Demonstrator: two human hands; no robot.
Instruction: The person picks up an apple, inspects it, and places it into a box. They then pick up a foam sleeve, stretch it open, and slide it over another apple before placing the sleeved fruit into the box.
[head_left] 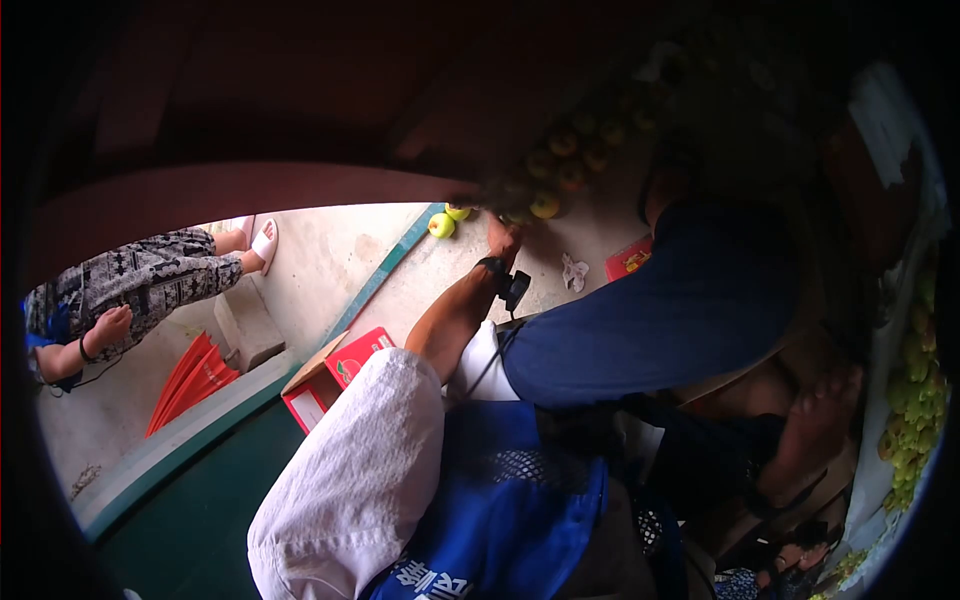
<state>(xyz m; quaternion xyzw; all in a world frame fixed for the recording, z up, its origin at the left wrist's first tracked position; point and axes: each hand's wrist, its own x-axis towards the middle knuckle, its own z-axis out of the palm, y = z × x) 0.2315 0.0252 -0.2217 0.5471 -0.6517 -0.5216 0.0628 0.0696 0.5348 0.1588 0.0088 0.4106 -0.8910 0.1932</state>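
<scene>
From a pale, rolled sleeve (350,470), my left forearm stretches forward under a dark red overhang. My left hand (503,237), with a black strap and small camera at its wrist, is beside yellow-green apples; shadow hides its fingertips, so its grip cannot be made out. One apple (544,206) lies close to its right and another (441,226) to its left. In the dim area at right, what appears to be my right hand (818,428) has its fingers stretched out and no object visible in it.
More apples (563,143) lie in shadow. A red-printed carton (355,355) stands by the green ledge (200,490). Green grapes (915,400) line the right. Crumpled paper (574,272) lies on the floor. At left are another person's hand (108,327) and a red umbrella (195,380).
</scene>
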